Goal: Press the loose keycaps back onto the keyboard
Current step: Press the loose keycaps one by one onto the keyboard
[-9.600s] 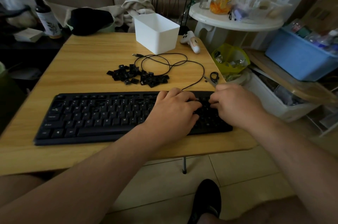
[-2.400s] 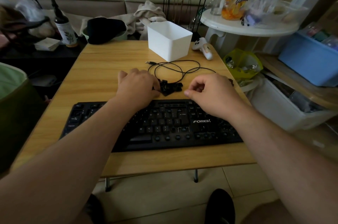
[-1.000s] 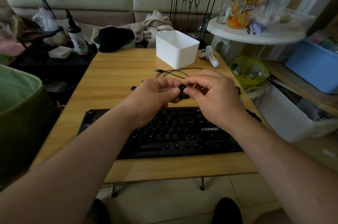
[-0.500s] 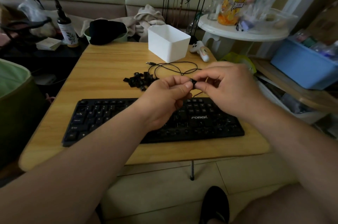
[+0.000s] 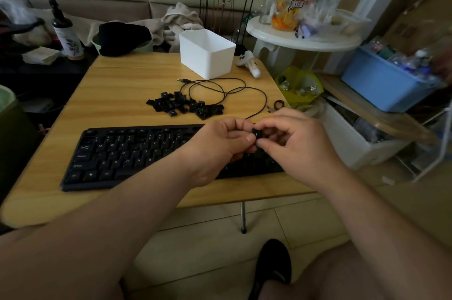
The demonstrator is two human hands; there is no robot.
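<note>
A black keyboard lies across the near part of the wooden table. Behind it sits a heap of several loose black keycaps. Both hands hover together over the keyboard's right half, hiding that part. A single black keycap is held between them: my right hand pinches it with thumb and fingers, and my left hand holds it with thumb and curled fingers from the other side.
The keyboard's black cable loops behind the keycaps. A white bin and a small white toy stand at the table's far right. A keycap puller lies near the right edge. Boxes and a round side table crowd the right.
Both hands have come down and nearer to me with the keycap, now over the keyboard's right half. The view shifted, showing more of the keycap heap.
</note>
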